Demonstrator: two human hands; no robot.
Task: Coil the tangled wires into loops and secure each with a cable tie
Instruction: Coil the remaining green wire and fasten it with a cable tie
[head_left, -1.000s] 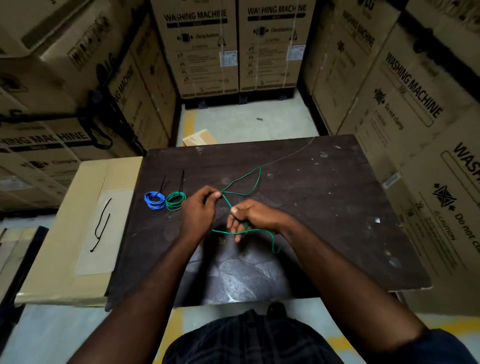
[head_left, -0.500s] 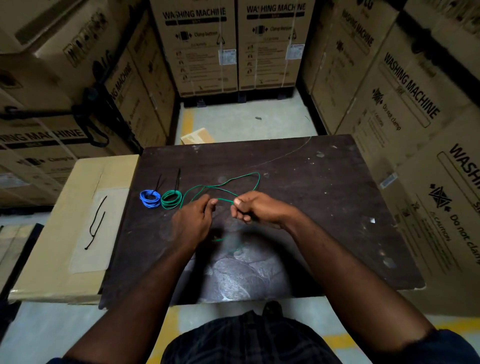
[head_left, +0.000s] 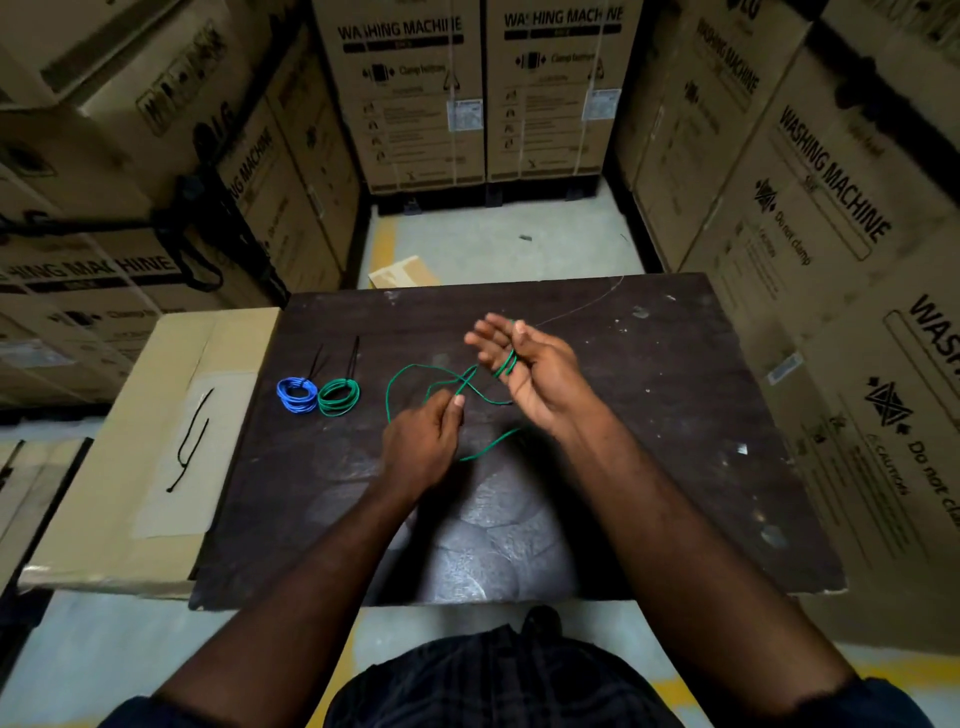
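Green wire is pinched by the left hand and wound round fingers of the right hand above the surface, mostly uncoiled; a blue coil and a green coil lie tied beside it, so two seem done

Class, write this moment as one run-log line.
step: coiling loose green wire | left hand: pinches wire | right hand: wire wound round fingers | done: blue coil, green coil, tied

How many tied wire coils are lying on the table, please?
2: the blue coil and the green coil lie side by side at the left of the table, each with a black tie. None seems hidden.
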